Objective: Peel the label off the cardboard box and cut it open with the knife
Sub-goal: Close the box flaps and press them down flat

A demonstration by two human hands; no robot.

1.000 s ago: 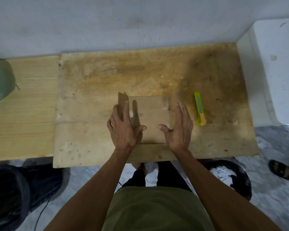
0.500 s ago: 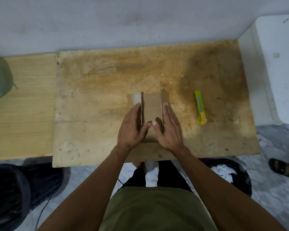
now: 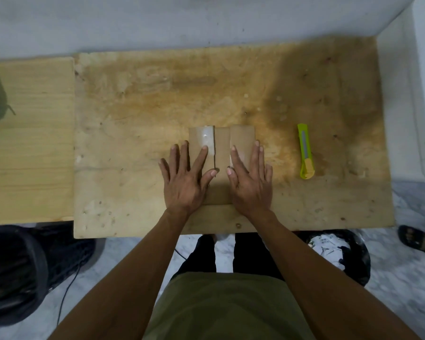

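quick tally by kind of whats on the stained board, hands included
cardboard box: 1
utility knife: 1
hands: 2, left hand and right hand, both flat on the box
total: 4

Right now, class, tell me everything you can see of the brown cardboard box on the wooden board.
The flat brown cardboard box lies on the stained wooden board, near its front edge. Two flaps are folded towards a middle strip, with a gap between them. Glossy clear tape shines on the left flap. The left hand and right hand press flat on it, fingers spread. The yellow-green utility knife lies apart, to its right.
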